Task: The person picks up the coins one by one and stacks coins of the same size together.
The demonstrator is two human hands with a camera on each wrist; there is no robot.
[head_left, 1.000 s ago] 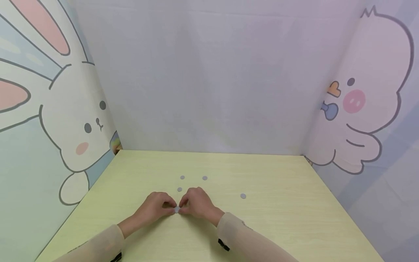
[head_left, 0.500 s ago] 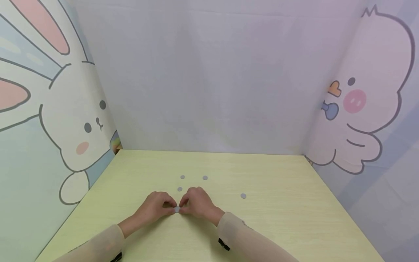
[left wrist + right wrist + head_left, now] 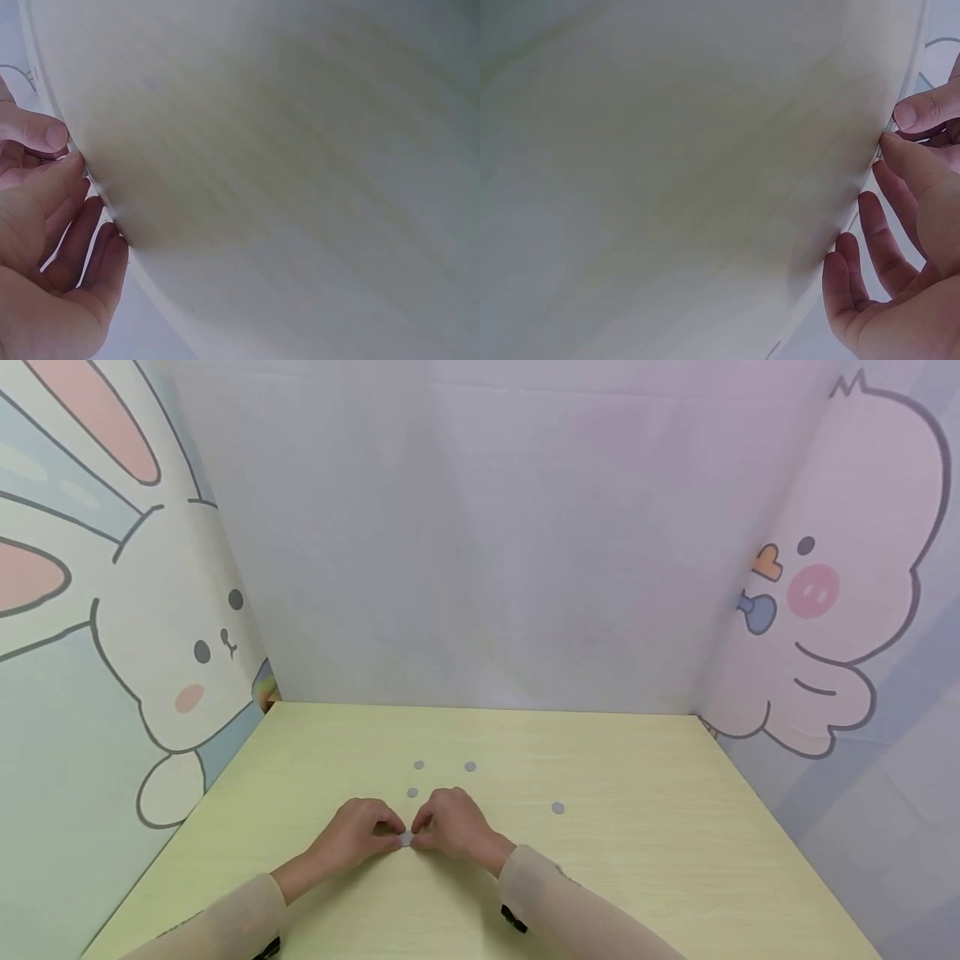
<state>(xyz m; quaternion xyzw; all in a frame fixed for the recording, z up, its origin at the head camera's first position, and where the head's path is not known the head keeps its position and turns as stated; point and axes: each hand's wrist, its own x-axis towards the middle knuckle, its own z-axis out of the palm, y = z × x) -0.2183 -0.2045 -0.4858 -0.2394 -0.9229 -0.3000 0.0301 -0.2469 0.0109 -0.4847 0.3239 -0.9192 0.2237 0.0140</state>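
A small grey coin [image 3: 407, 839] lies on the pale wooden table between my hands, partly covered by their fingertips. At its left edge my left hand [image 3: 358, 833] pinches it with thumb and index finger. From the opposite edge my right hand [image 3: 453, 825] holds it the same way. In the left wrist view the left hand [image 3: 30, 225] has its fingertips down at the tabletop, close to the other hand's thumb. The right wrist view shows the right hand [image 3: 934, 217] with its remaining fingers bent toward the table surface; the coin is mostly hidden there.
Beyond the hands lie more coins: one [image 3: 412, 792] just behind the fingers, one [image 3: 418, 765] farther back, and another [image 3: 470, 767] to its right. A separate coin [image 3: 558, 808] lies right of the right hand. Cartoon-printed cloth [image 3: 480, 543] encloses the table [image 3: 637, 860].
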